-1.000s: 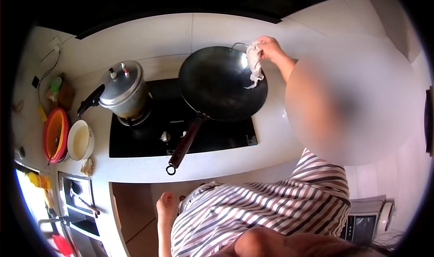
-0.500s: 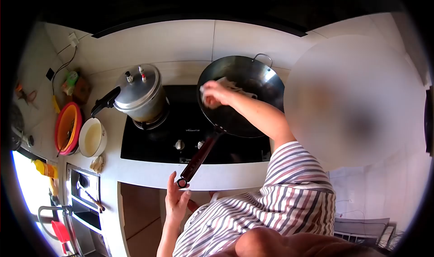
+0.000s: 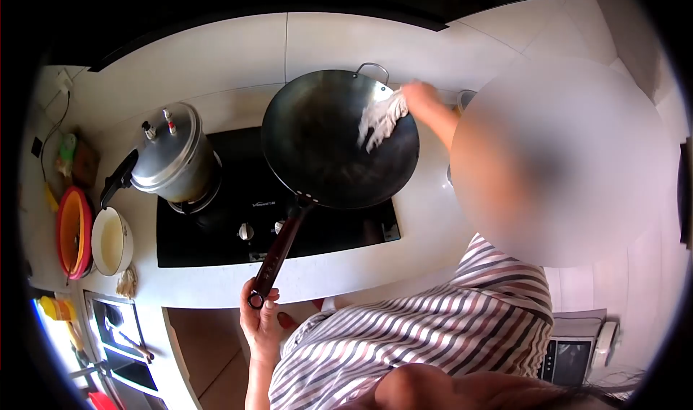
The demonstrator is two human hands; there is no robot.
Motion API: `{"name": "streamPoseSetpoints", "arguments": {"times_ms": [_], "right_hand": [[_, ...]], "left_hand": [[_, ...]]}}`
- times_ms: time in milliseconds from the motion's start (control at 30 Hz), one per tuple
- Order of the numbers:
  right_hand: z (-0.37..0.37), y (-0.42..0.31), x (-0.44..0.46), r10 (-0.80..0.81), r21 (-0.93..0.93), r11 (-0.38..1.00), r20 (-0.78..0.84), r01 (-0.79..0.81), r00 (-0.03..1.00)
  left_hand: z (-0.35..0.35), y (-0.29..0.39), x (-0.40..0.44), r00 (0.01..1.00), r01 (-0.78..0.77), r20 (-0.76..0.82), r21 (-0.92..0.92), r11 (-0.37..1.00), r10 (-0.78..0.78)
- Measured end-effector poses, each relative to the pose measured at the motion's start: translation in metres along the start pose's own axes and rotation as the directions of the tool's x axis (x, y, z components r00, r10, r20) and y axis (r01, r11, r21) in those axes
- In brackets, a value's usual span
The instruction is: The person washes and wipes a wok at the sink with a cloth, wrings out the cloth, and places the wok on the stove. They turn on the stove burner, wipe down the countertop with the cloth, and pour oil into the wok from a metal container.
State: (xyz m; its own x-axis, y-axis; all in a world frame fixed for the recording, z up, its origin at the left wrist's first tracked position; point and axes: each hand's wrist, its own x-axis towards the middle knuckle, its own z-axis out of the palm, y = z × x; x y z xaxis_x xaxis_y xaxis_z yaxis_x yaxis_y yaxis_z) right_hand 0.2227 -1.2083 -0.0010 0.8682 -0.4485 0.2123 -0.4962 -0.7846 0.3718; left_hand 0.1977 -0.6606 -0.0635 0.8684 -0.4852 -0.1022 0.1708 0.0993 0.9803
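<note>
A large dark wok with a brown handle stands on the right side of the black gas hob. At the handle's end, my left hand has its thumb and fingers around the tip. My right hand is at the wok's upper right rim, gripping a whitish cloth. The cloth hangs down against the inner wall of the wok. Part of my right arm is hidden by a blurred patch.
A pressure cooker sits on the left burner of the hob. Left of it are a white bowl and a red and orange basin. A sink is at the lower left. The range hood hangs above.
My right hand has carried the cloth from the wok's left side to its upper right rim. My left hand, open just below the handle before, has closed around its end. The view has shifted.
</note>
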Motion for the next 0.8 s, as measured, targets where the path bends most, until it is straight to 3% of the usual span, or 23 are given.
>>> {"name": "streamPoseSetpoints", "arguments": {"times_ms": [33, 67, 100, 133, 167, 233, 400, 433, 500, 533, 633, 700, 733, 767, 800], "right_hand": [[-0.014, 0.006, -0.001, -0.032, 0.125, 0.991, -0.126, 0.048, 0.992], [-0.044, 0.004, -0.002, 0.014, 0.239, 0.971, -0.087, 0.008, 0.996], [-0.058, 0.008, -0.005, 0.074, 0.5, 0.866, -0.18, 0.026, 0.981], [-0.082, 0.005, -0.013, 0.162, 0.613, 0.79, -0.225, 0.01, 0.961], [-0.105, 0.005, -0.022, 0.231, 0.721, 0.693, -0.182, -0.03, 0.956], [-0.158, 0.0, -0.056, 0.223, 0.953, 0.298, -0.117, 0.047, 0.968], [-0.257, -0.031, -0.163, 0.076, 0.987, 0.09, -0.14, 0.133, 0.987], [-0.267, -0.042, -0.183, 0.042, 0.989, 0.06, -0.14, 0.137, 0.989], [-0.269, -0.063, -0.209, -0.262, 0.978, -0.176, -0.156, 0.112, 0.952], [-0.262, -0.081, -0.217, -0.37, 0.97, -0.206, -0.202, 0.131, 0.907], [-0.232, -0.154, -0.237, -0.568, 0.979, -0.202, -0.124, 0.009, 0.814], [-0.213, -0.202, -0.253, -0.591, 0.993, -0.079, -0.12, 0.091, 0.798], [-0.205, -0.224, -0.266, -0.592, 0.99, -0.136, -0.102, 0.025, 0.8], [-0.201, -0.239, -0.273, -0.567, 0.99, -0.043, -0.138, 0.138, 0.812], [-0.192, -0.254, -0.282, -0.489, 0.966, 0.009, -0.22, 0.257, 0.844]], "left_hand": [[-0.002, -0.004, 0.0, 1.0, -0.014, 0.024, -0.01, 1.0, 0.014], [-0.005, -0.008, 0.001, 0.998, -0.03, 0.05, -0.021, 0.999, 0.031], [-0.009, -0.016, 0.0, 0.997, 0.045, 0.063, -0.007, 0.999, -0.044], [-0.024, -0.041, -0.003, 0.983, 0.143, 0.09, 0.182, 0.973, -0.162], [-0.022, -0.045, -0.003, 0.98, 0.14, 0.111, 0.221, 0.965, -0.168], [-0.015, -0.04, -0.005, 0.966, 0.101, 0.19, 0.345, 0.933, -0.175], [0.008, -0.006, 0.001, 0.89, 0.04, 0.407, 0.381, 0.924, -0.206], [0.008, -0.003, 0.003, 0.829, 0.093, 0.515, 0.255, 0.962, -0.217], [0.019, 0.008, 0.005, 0.706, 0.097, 0.697, 0.078, 0.992, -0.123], [0.026, 0.012, 0.002, 0.65, 0.097, 0.757, 0.002, 0.995, -0.065], [0.027, -0.005, -0.015, 0.447, 0.436, 0.884, -0.082, 0.896, -0.137], [0.021, -0.005, -0.03, 0.434, 0.578, 0.89, -0.157, 0.801, -0.139], [0.017, -0.013, -0.04, 0.422, 0.679, 0.894, -0.201, 0.706, -0.152], [0.009, -0.019, -0.053, 0.472, 0.802, 0.86, -0.328, 0.499, -0.194], [-0.007, -0.026, -0.059, 0.54, 0.82, 0.773, -0.393, 0.416, -0.334]]}}
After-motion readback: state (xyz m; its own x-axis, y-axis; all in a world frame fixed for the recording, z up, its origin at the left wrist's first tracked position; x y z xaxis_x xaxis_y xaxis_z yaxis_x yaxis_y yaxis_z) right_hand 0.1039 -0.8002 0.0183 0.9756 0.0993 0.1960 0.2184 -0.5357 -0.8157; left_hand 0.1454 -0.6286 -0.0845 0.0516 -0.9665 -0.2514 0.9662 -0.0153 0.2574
